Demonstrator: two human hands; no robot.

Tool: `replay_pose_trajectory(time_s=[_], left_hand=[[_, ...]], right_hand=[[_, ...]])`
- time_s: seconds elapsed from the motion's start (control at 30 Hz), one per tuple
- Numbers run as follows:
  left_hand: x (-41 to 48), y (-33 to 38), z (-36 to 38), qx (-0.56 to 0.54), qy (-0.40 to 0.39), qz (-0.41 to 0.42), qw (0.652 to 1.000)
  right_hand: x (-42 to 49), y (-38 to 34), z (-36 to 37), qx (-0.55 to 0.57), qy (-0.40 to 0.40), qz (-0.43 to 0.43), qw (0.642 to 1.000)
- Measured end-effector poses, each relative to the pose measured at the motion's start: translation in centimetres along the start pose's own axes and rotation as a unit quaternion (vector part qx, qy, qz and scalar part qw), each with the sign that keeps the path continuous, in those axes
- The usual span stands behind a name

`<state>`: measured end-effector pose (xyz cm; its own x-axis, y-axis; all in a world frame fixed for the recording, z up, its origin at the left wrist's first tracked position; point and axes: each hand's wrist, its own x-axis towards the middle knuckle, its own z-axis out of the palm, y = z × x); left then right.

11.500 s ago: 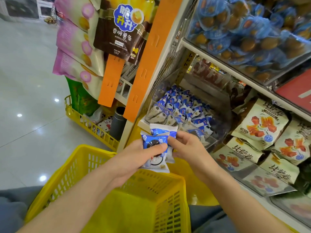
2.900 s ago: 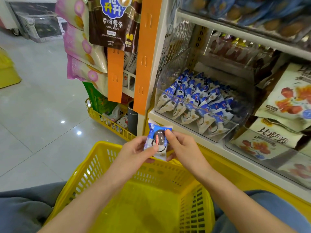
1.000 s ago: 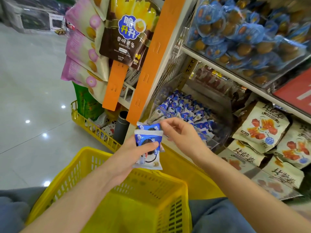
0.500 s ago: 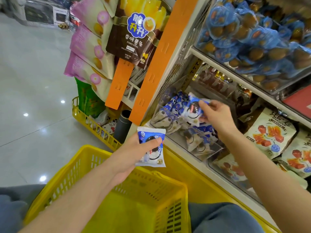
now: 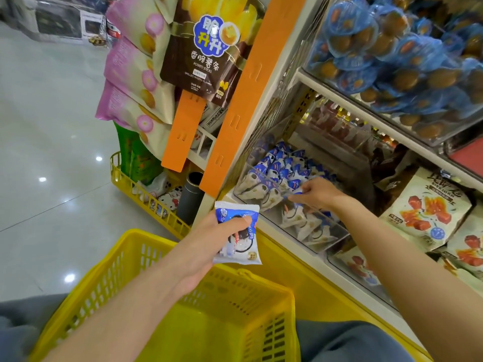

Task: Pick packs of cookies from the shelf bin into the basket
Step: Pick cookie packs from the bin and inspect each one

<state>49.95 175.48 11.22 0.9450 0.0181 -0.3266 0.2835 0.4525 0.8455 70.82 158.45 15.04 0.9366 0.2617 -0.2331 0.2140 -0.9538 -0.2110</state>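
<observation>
Left hand (image 5: 209, 246) grips 1 cookie pack (image 5: 239, 239) round its middle, thumb across the front, above the far rim of the yellow basket (image 5: 112, 278). Right hand (image 5: 317, 193) is inside the clear shelf bin (image 5: 337, 232), fingers curled and pinching the blue edge of a top pack (image 5: 294, 197) on the heap of packs (image 5: 274, 173).

That pinch looks shallow, so the slick wrapper may slip free as it lifts. A quick pull could also drag neighbouring packs over the bin's low front wall. The pack in the left hand sits over the rim, not over the middle of the basket, so letting go here could drop it between basket and shelf.

An orange strip (image 5: 235, 100) stands just left of the bin, with a potato-stick bag (image 5: 201, 53) and pink bags (image 5: 128, 74) hanging beyond it. Beige snack bags (image 5: 423, 210) lie to the right. The shelf of blue-wrapped snacks (image 5: 392, 61) hangs over the bin, so the hand likely has to come out forward.
</observation>
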Motion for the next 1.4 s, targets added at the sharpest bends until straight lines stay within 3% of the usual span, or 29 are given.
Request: replay_pose_trajectory(time_s=[0.1,0.2,0.33,0.5,0.6,0.7,0.77,0.87,1.0,1.07,1.23,1.33,1.4], left_hand=[[0.2,0.2,0.1,-0.023,0.018,-0.015,0.999],[0.5,0.3,0.1,-0.043,0.029,-0.024,0.998],[0.8,0.3,0.2,-0.095,0.036,-0.051,0.993],[1.0,-0.1,0.4,-0.081,0.063,-0.047,0.994],[1.0,-1.0,0.2,-0.017,0.079,-0.002,0.997],[0.8,-1.7,0.0,0.052,0.063,0.045,0.996],[0.7,-2.1,-0.2,0.069,0.062,0.067,0.994],[1.0,-2.5,-0.6,0.108,0.100,0.097,0.984],[1.8,-2.9,-0.7,0.168,0.123,0.130,0.969],[2.3,-3.2,-0.7,0.170,0.126,0.131,0.968],[3.1,-4.1,-0.7,0.167,0.160,0.125,0.965],[3.3,-4.3,-0.7,0.142,0.163,0.105,0.971],[3.3,-4.3,-0.7,0.118,0.160,0.082,0.977]], right_hand=[[0.7,0.2,0.2,-0.026,0.006,-0.012,1.000],[1.1,0.9,0.7,0.066,0.022,-0.014,0.997],[0.0,0.7,0.5,0.123,0.128,-0.001,0.984],[-5.7,-2.4,1.9,0.199,0.259,-0.171,0.930],[-8.9,-4.4,4.4,0.269,0.202,-0.231,0.913],[-10.5,-6.1,7.3,0.324,0.087,-0.244,0.910],[-10.6,-6.7,8.7,0.383,0.040,-0.248,0.889],[-9.9,-6.7,9.7,0.480,-0.008,-0.193,0.856],[-9.2,-6.0,10.9,0.599,-0.113,-0.092,0.787],[-9.1,-5.9,11.4,0.599,-0.102,-0.085,0.790],[-9.1,-5.8,11.5,0.494,-0.001,-0.152,0.856],[-9.6,-5.6,11.7,0.349,0.103,-0.228,0.903],[-9.8,-5.3,11.5,0.244,0.182,-0.295,0.906]])
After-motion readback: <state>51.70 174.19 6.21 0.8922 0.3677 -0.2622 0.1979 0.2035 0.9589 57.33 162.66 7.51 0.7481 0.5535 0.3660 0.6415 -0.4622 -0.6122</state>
